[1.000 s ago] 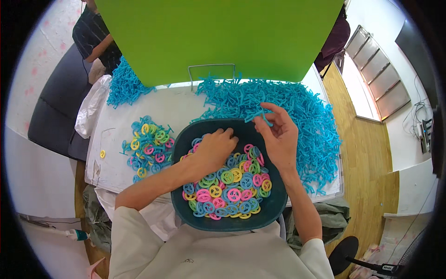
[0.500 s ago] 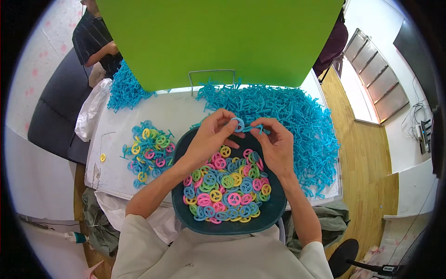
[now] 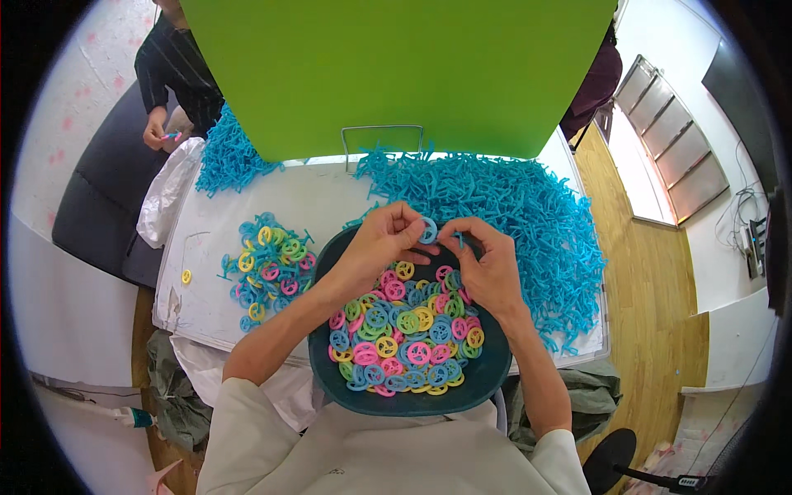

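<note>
My left hand [image 3: 386, 241] pinches a light blue plastic ring with spokes [image 3: 429, 231], like a small wheel, above the far side of a dark green basin [image 3: 326, 375]. Close beside it, my right hand [image 3: 488, 260] grips a small blue T-shaped plastic piece [image 3: 459, 239], partly hidden by the fingers. Whether the two pieces touch, I cannot tell. Below both hands the basin holds many spoked rings [image 3: 388, 346] in pink, yellow, green and blue. Beyond my right hand spreads a large heap of blue T-shaped pieces [image 3: 503, 194].
Left of the basin lies a pile of rings joined to blue pieces [image 3: 268, 264], and one yellow ring [image 3: 186, 276] sits apart on the white table [image 3: 210, 309]. A green panel [image 3: 396, 74] stands across the back. At far left, a person's hand [image 3: 157, 130] holds a small pink and blue piece.
My hands have come slightly lower, and the blue piece in my right hand has turned to point more downward. The person at far left has lowered a hand into view.
</note>
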The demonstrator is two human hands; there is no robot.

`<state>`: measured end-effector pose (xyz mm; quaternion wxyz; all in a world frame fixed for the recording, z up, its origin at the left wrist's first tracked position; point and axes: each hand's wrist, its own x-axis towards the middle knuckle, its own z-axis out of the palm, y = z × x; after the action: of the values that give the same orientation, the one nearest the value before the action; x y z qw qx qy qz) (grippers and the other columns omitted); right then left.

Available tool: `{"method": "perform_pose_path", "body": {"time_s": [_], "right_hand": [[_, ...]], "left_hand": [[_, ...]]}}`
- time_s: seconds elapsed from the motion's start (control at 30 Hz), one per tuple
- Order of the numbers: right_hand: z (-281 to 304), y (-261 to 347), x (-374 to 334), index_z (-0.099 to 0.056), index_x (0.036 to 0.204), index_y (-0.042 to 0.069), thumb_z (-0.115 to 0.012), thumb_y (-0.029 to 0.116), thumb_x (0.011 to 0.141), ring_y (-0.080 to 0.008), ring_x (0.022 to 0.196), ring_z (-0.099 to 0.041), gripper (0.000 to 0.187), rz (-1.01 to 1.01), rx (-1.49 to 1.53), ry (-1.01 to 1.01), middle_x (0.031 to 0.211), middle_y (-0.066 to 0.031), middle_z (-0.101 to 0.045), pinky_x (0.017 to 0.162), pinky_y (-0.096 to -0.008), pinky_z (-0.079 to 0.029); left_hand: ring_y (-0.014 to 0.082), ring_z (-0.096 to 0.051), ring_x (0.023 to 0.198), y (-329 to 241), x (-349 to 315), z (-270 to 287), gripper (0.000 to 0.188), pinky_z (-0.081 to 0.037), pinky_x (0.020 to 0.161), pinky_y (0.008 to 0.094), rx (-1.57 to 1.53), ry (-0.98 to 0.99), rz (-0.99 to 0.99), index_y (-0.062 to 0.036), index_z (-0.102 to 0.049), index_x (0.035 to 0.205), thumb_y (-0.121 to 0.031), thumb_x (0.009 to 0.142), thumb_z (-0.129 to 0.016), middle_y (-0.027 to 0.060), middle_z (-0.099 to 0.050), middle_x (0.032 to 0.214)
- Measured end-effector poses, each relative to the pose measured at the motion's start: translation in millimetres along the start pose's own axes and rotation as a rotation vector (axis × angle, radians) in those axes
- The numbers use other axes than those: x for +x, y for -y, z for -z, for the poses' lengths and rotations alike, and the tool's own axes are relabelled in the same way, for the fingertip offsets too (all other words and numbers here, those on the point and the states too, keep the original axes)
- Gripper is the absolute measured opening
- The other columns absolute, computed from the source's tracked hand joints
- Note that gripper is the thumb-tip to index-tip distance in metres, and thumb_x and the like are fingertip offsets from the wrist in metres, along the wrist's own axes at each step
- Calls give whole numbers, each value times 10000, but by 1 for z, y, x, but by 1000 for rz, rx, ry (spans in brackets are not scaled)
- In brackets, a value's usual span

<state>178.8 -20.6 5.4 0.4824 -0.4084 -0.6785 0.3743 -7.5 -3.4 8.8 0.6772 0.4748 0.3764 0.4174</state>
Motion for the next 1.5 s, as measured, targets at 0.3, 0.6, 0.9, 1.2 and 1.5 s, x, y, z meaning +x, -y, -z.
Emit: {"method": "perform_pose_path", "body": {"time_s": [0.3,0.6,0.9,1.2,1.5], "right_hand": [[-3,3,-1,-614,941,-31,-546,-109,847,-115,868,-620,140,-56,9,9,871,-59,-648,772,-245,-495],[-3,-7,1,-617,928,-11,-564,-74,841,-98,764,-606,120,-101,125,40,839,-51,-658,643,-242,-488],[-2,-10,4,-630,923,12,-641,26,870,-49,682,-552,55,-217,244,97,799,-11,-648,548,-219,-424],[-4,8,5,-643,1046,-11,-658,32,870,-69,785,-621,181,-178,253,-76,892,-49,-685,646,-189,-475],[-4,8,3,-700,971,21,-703,74,835,-77,702,-652,147,-5,-187,-140,751,-64,-706,577,-218,-489]], "left_hand": [[155,-637,814,-4,-2,-7,80,-589,700,282,157,-48,-82,0,-490,954,-73,963,-520,73,-574,891],[126,-598,828,2,0,-6,46,-593,734,286,92,-76,-52,-6,-471,957,-48,973,-478,62,-529,910],[133,-616,871,4,1,-1,96,-576,778,280,46,-60,13,-42,-481,978,-131,978,-515,39,-538,935],[148,-650,872,-1,-4,-11,207,-578,753,272,252,-100,-319,7,-595,1109,-132,972,-528,88,-638,973],[174,-677,813,-2,-6,-16,219,-576,706,264,299,-167,-308,31,-606,1140,-46,957,-512,110,-646,901]]}}
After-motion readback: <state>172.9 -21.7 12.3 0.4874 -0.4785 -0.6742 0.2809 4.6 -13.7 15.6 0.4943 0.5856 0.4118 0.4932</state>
